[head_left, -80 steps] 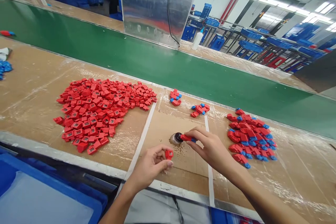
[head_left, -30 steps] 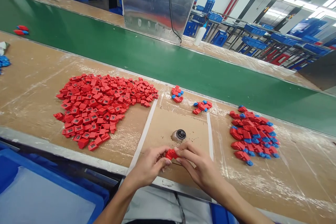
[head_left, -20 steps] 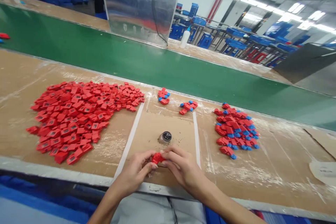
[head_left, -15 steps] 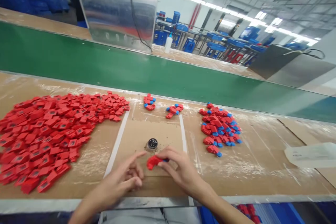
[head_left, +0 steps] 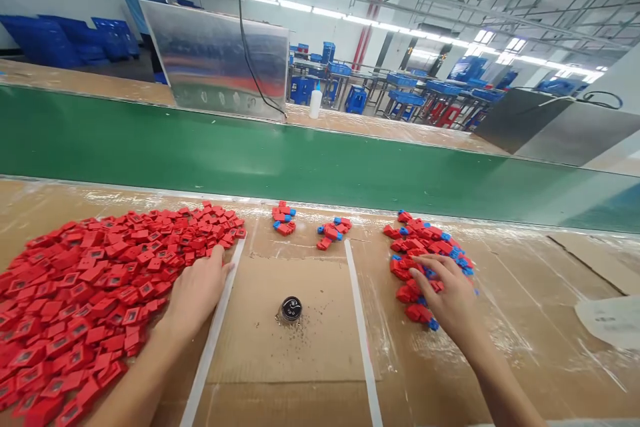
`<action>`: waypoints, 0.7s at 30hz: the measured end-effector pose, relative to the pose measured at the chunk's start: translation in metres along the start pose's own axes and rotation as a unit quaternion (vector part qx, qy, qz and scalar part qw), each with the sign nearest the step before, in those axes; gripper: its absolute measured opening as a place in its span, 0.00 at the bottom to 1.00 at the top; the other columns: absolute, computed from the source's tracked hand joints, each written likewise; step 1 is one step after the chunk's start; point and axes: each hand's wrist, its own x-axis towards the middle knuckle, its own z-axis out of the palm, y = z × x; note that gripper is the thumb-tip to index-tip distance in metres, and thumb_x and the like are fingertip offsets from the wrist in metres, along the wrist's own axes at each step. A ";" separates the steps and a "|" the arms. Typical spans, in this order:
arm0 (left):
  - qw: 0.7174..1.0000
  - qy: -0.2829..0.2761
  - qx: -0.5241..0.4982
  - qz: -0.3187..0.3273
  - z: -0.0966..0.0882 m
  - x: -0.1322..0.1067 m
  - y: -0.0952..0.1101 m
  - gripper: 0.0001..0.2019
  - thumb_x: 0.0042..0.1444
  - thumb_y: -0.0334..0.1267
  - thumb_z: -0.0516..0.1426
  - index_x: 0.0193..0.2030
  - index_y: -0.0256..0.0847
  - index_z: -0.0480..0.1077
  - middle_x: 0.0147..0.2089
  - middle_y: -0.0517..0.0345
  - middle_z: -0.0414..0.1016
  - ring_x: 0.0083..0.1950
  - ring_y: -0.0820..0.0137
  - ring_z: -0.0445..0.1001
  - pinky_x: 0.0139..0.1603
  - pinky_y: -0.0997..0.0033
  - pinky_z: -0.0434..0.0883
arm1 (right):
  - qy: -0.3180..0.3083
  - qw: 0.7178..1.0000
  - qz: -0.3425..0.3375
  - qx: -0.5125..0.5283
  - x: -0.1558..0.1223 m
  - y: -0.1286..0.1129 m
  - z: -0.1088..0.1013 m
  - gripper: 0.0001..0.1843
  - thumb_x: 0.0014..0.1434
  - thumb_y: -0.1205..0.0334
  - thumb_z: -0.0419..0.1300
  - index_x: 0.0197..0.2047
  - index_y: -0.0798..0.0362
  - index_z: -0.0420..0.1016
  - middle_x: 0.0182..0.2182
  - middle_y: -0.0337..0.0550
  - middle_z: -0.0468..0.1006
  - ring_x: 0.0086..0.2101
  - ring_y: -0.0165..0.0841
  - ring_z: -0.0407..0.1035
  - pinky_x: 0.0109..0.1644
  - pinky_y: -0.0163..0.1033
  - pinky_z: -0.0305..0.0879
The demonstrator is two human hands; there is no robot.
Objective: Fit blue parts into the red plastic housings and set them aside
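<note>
My left hand (head_left: 200, 287) reaches over the right edge of a big heap of red plastic pieces (head_left: 95, 290). Its back faces me and hides most of the fingers, so I cannot see whether a piece is in them. On the right, my right hand (head_left: 450, 293) is over a smaller pile of red pieces with blue ends (head_left: 415, 240). Its thumb and fingers are apart, close above the pieces. Between the hands, a small round black-topped object (head_left: 291, 309) rests on a cardboard sheet (head_left: 280, 360), with dark specks scattered around it.
Two small clusters of red-and-blue pieces, one on the left (head_left: 283, 219) and one on the right (head_left: 333, 233), lie behind the cardboard. A green wall (head_left: 320, 167) bounds the table's back. A white bottle (head_left: 315, 101) stands on the ledge. One person (head_left: 134, 0) is far behind.
My right hand has carried a red-and-blue piece from the middle to the right-hand pile. My left hand has moved left and forward to the red heap. The view has shifted.
</note>
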 end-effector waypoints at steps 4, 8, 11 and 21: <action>0.995 0.019 -0.094 0.037 0.005 -0.012 -0.013 0.14 0.66 0.43 0.44 0.47 0.40 0.65 0.36 0.46 0.77 0.39 0.51 0.78 0.37 0.61 0.67 | -0.172 0.984 -0.028 0.040 0.044 -0.066 0.046 0.15 0.69 0.57 0.51 0.53 0.51 0.71 0.42 0.46 0.74 0.38 0.36 0.72 0.43 0.40 0.68; 0.924 0.027 -0.373 0.078 0.016 -0.038 -0.027 0.15 0.64 0.49 0.50 0.50 0.43 0.66 0.35 0.56 0.76 0.37 0.61 0.76 0.39 0.66 0.68 | -0.244 0.968 0.008 -0.048 0.072 -0.109 0.094 0.13 0.69 0.57 0.51 0.49 0.54 0.72 0.38 0.49 0.75 0.39 0.41 0.71 0.41 0.40 0.64; 0.831 -0.002 -0.549 0.085 0.025 -0.061 -0.023 0.14 0.60 0.49 0.57 0.43 0.41 0.71 0.38 0.56 0.75 0.43 0.63 0.75 0.45 0.69 0.69 | -0.235 0.968 0.028 -0.086 0.079 -0.121 0.115 0.13 0.70 0.60 0.49 0.47 0.57 0.72 0.38 0.54 0.72 0.38 0.43 0.70 0.38 0.41 0.61; 0.656 -0.064 -0.752 0.023 0.043 -0.104 0.011 0.15 0.52 0.43 0.66 0.43 0.39 0.76 0.40 0.54 0.79 0.42 0.68 0.74 0.44 0.74 0.70 | -0.270 0.957 -0.068 -0.084 0.076 -0.136 0.100 0.16 0.60 0.74 0.52 0.51 0.57 0.67 0.44 0.51 0.71 0.41 0.39 0.68 0.41 0.36 0.58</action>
